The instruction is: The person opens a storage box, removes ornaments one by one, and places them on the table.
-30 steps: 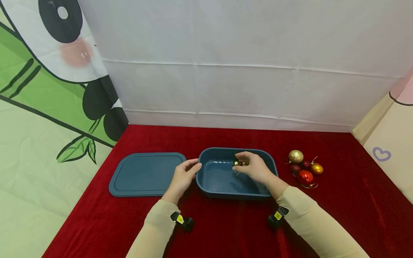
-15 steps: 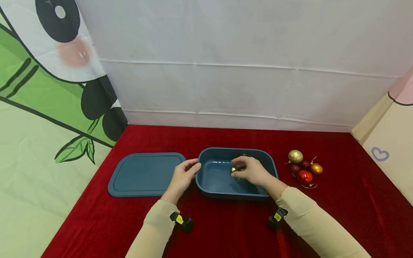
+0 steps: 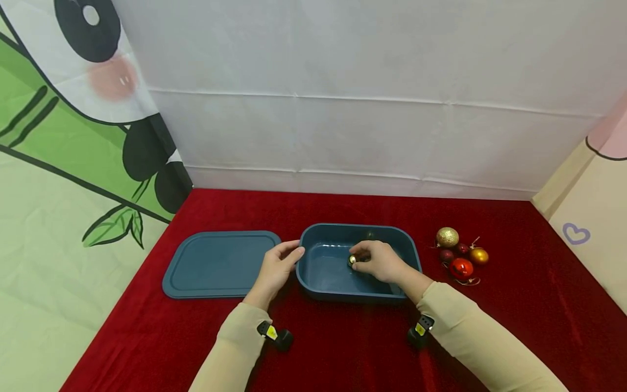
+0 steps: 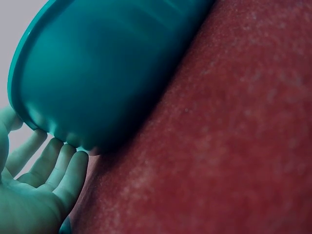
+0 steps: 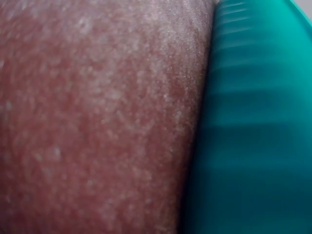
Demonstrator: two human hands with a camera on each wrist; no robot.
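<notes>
A blue rectangular box [image 3: 323, 295] stands on the red cloth without its lid. My left hand [image 3: 274, 269] rests at its left end; in the left wrist view the fingertips touch the outer wall [image 4: 83, 73], with the thumb at the rim. Inside the box, my right hand [image 3: 379, 261] pinches a small shiny gold Christmas ball [image 3: 352, 261] between thumb and fingers, low over the floor. The hand partly covers the ball. Only cloth and the box's outer side [image 5: 258, 146] appear in the right wrist view.
The matching blue lid [image 3: 220, 264] lies flat left of the box. To the right is a cluster of Christmas balls: a glittery gold one [image 3: 448, 237], a shiny red one [image 3: 461, 268], an orange-gold one [image 3: 479, 256] and small dark red ones [image 3: 446, 255]. A white sheet [image 3: 313, 109] hangs behind.
My right hand has moved slightly left and lower inside the box with the gold ball, its fingers closing nearer around it. My left hand stays at the box's left end.
</notes>
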